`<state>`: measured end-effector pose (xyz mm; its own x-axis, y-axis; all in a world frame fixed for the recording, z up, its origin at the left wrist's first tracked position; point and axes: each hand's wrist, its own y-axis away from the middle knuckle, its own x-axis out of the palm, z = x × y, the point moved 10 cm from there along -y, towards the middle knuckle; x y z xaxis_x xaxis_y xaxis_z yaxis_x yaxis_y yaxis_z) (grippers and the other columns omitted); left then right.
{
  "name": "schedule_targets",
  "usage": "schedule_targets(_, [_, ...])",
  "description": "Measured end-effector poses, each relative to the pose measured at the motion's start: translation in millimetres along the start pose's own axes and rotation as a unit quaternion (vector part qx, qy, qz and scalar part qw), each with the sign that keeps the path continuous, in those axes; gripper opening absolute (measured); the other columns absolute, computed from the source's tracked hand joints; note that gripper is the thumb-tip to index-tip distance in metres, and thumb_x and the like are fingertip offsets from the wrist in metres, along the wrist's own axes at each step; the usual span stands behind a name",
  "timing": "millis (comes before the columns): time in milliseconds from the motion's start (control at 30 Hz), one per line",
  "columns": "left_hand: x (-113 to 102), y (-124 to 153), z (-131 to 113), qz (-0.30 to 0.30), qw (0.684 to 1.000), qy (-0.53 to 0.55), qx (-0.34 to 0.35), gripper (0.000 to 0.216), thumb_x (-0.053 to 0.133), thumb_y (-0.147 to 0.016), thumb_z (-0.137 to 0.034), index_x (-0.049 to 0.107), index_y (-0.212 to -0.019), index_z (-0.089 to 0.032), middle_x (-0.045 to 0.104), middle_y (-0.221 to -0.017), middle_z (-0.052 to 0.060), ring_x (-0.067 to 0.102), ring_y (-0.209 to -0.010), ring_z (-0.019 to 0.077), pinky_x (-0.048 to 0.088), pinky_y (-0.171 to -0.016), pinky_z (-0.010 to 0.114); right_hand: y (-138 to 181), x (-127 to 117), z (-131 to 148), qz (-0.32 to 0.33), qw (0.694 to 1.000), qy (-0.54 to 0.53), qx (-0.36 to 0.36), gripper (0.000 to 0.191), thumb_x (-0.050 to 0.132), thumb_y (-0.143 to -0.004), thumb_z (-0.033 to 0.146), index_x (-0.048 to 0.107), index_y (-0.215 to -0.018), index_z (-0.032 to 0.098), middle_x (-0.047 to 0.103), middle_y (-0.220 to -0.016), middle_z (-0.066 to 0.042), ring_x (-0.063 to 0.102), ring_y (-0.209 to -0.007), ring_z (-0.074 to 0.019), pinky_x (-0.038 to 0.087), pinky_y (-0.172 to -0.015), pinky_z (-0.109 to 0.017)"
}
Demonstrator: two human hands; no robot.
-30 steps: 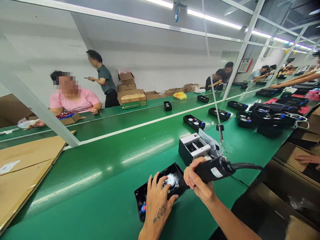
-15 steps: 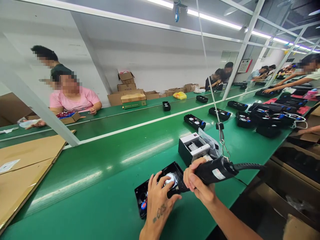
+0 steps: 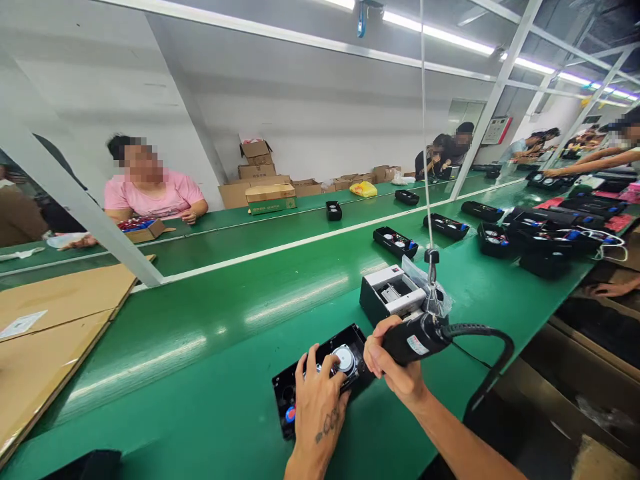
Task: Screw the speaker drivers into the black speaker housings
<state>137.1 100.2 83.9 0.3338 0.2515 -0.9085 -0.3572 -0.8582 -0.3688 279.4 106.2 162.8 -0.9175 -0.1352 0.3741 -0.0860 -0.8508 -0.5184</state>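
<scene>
My left hand [image 3: 320, 400] lies over a black speaker housing [image 3: 283, 396], its fingers curled onto the inside and holding it against the green bench. Beside the fingertips sits a round silver speaker driver [image 3: 345, 359]; a blue and red part [image 3: 291, 414] shows at the near left end. In my right hand [image 3: 395, 373], fingers wrapped round it, is a black electric screwdriver [image 3: 415, 339], tilted down toward the housing's right end. A hook and cable [image 3: 431, 267] suspend the tool from above. Its tip is hidden behind my hand.
Behind the screwdriver stands a grey-and-black box-shaped device [image 3: 380, 300] with a clear plastic bag. Several open speaker housings [image 3: 395, 241] lie farther along the green belt, many piled at right. Flat cardboard [image 3: 60, 333] covers the left. A dark object [image 3: 93, 465] pokes in at bottom left. Co-workers sit opposite.
The screwdriver and my right hand have shifted slightly left. My left thumb has drawn in against the hand. A dark object has appeared at bottom left, and the walking person is out of view.
</scene>
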Motion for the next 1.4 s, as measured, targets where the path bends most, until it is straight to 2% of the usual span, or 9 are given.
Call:
schedule_targets(333, [-3.5, 2.7, -4.6, -0.013, 1.000, 0.002, -0.001, 0.031, 0.079, -0.075, -0.005, 0.078, -0.094, -0.030, 0.072, -0.116, -0.001, 0.047, -0.145, 0.0424, 0.038, -0.123, 0.069, 4.3, -2.8, -12.7, -0.001, 0.999, 0.021, 0.025, 0.020, 0.070, -0.100, 0.035, 0.052, -0.107, 0.030, 0.051, -0.061, 0.011, 0.043, -0.046, -0.0092, 0.039, -0.048, -0.025])
schedule_targets(567, [-0.9, 3.9, -4.0, -0.011, 1.000, 0.011, -0.009, 0.034, 0.078, -0.078, -0.006, 0.079, -0.099, -0.032, 0.073, -0.118, -0.001, 0.044, -0.149, 0.0421, 0.036, -0.124, 0.069, 6.7, 6.9, -13.1, 0.015, 0.997, 0.059, 0.038, 0.023, 0.072, -0.098, 0.040, 0.052, -0.098, 0.029, 0.050, -0.063, 0.009, 0.043, -0.047, -0.0089, 0.036, -0.046, -0.026])
schedule_targets(667, [3.7, 3.5, -0.5, -0.006, 0.999, 0.028, -0.014, 0.033, 0.083, -0.078, -0.011, 0.080, -0.101, -0.034, 0.074, -0.118, -0.002, 0.044, -0.149, 0.0422, 0.034, -0.124, 0.069, 9.5, 7.0, -13.0, 0.012, 0.994, 0.101, 0.043, 0.024, 0.074, -0.095, 0.044, 0.055, -0.093, 0.028, 0.053, -0.068, 0.006, 0.047, -0.051, -0.0111, 0.040, -0.047, -0.028])
schedule_targets(767, [7.2, 2.3, 3.1, -0.001, 0.999, 0.050, -0.020, 0.029, 0.083, -0.079, -0.012, 0.081, -0.098, -0.034, 0.075, -0.113, -0.002, 0.045, -0.148, 0.0414, 0.035, -0.122, 0.067, 11.7, 11.2, -9.5, 0.033, 0.988, 0.147, 0.019, 0.018, 0.073, -0.094, 0.036, 0.057, -0.092, 0.027, 0.056, -0.075, 0.003, 0.055, -0.059, -0.0135, 0.048, -0.056, -0.031])
schedule_targets(867, [6.7, 2.4, 5.1, -0.005, 0.997, 0.066, -0.026, 0.026, 0.079, -0.082, -0.011, 0.080, -0.096, -0.033, 0.076, -0.111, -0.002, 0.045, -0.148, 0.0411, 0.035, -0.122, 0.066, 12.7, 15.0, -7.6, 0.047, 0.984, 0.169, 0.001, 0.015, 0.072, -0.093, 0.030, 0.057, -0.092, 0.027, 0.056, -0.076, 0.003, 0.058, -0.063, -0.0140, 0.051, -0.061, -0.032])
schedule_targets(1033, [4.2, 6.2, -2.4, 0.000, 0.999, 0.044, -0.009, 0.032, 0.075, -0.081, -0.007, 0.079, -0.098, -0.033, 0.075, -0.114, -0.001, 0.044, -0.149, 0.0419, 0.035, -0.121, 0.068, 11.7, 12.6, -11.8, 0.037, 0.989, 0.139, 0.029, 0.019, 0.070, -0.097, 0.036, 0.054, -0.091, 0.027, 0.053, -0.073, 0.005, 0.049, -0.055, -0.0110, 0.043, -0.051, -0.028])
schedule_targets(1167, [-2.7, 7.3, -5.4, -0.013, 1.000, 0.028, -0.006, 0.029, 0.069, -0.081, -0.004, 0.077, -0.092, -0.029, 0.074, -0.117, 0.000, 0.044, -0.150, 0.0421, 0.035, -0.123, 0.068, 9.4, 5.1, -12.9, 0.023, 0.996, 0.069, 0.047, 0.019, 0.069, -0.099, 0.037, 0.053, -0.101, 0.029, 0.049, -0.064, 0.010, 0.042, -0.047, -0.0094, 0.036, -0.046, -0.026])
schedule_targets(1300, [-6.1, 5.1, -5.2, -0.018, 1.000, 0.026, -0.001, 0.024, 0.071, -0.081, -0.006, 0.076, -0.090, -0.028, 0.073, -0.116, 0.001, 0.046, -0.148, 0.0424, 0.038, -0.123, 0.068, 8.5, -3.9, -9.8, -0.012, 0.999, 0.002, 0.034, 0.017, 0.067, -0.101, 0.033, 0.052, -0.107, 0.031, 0.046, -0.060, 0.013, 0.039, -0.044, -0.0083, 0.036, -0.047, -0.024])
schedule_targets(1400, [-6.3, 4.6, -5.2, -0.023, 0.999, 0.033, -0.002, 0.029, 0.073, -0.077, -0.005, 0.077, -0.091, -0.029, 0.072, -0.116, 0.001, 0.046, -0.148, 0.0417, 0.038, -0.123, 0.070, 9.9, 0.9, -14.5, -0.008, 0.999, 0.002, 0.039, 0.019, 0.069, -0.101, 0.034, 0.051, -0.105, 0.030, 0.047, -0.060, 0.013, 0.039, -0.044, -0.0080, 0.037, -0.046, -0.024])
